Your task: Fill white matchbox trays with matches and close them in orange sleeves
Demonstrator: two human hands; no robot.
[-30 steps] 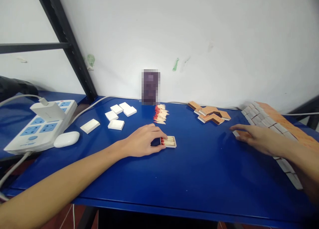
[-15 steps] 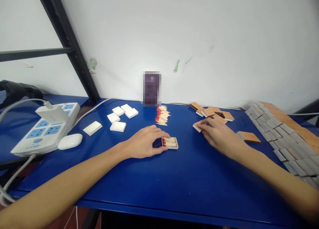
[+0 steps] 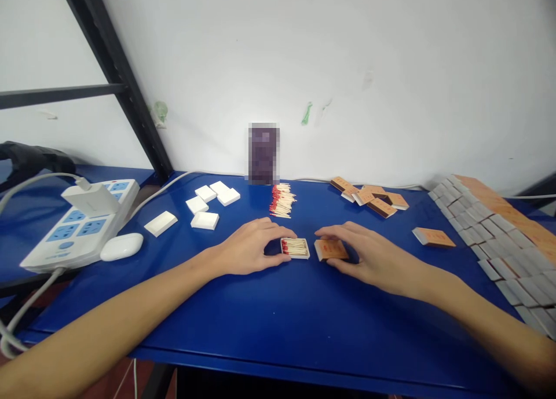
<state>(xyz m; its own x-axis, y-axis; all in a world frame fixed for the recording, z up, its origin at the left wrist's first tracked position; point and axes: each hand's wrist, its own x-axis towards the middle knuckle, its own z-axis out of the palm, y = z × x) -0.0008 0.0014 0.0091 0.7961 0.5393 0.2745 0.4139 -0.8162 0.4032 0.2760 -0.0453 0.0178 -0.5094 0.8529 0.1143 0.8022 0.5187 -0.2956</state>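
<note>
My left hand (image 3: 249, 248) grips the left end of a white matchbox tray (image 3: 308, 249) between thumb and fingers. Matches (image 3: 295, 247) with red heads fill this tray, which lies flat on the blue table. Just to its right, my right hand (image 3: 367, 254) is closed on an orange matchbox sleeve (image 3: 330, 249), thumb on the near side and fingers on the far side. A small gap separates the sleeve from the tray. Beyond my left hand lies a loose pile of matches (image 3: 283, 202), heads to the left.
White trays (image 3: 205, 220) lie at the left, near a power strip (image 3: 82, 225) and a white case (image 3: 122, 246). Several orange sleeves (image 3: 376, 197) are heaped at the back right. One matchbox (image 3: 434, 237) lies apart, beside stacked matchboxes (image 3: 495, 245). A blurred dark rectangle (image 3: 263, 154) stands against the wall.
My right hand has taken an orange sleeve from beside the heap and brought it left and nearer, next to the filled tray. My left hand has stayed on the tray.
</note>
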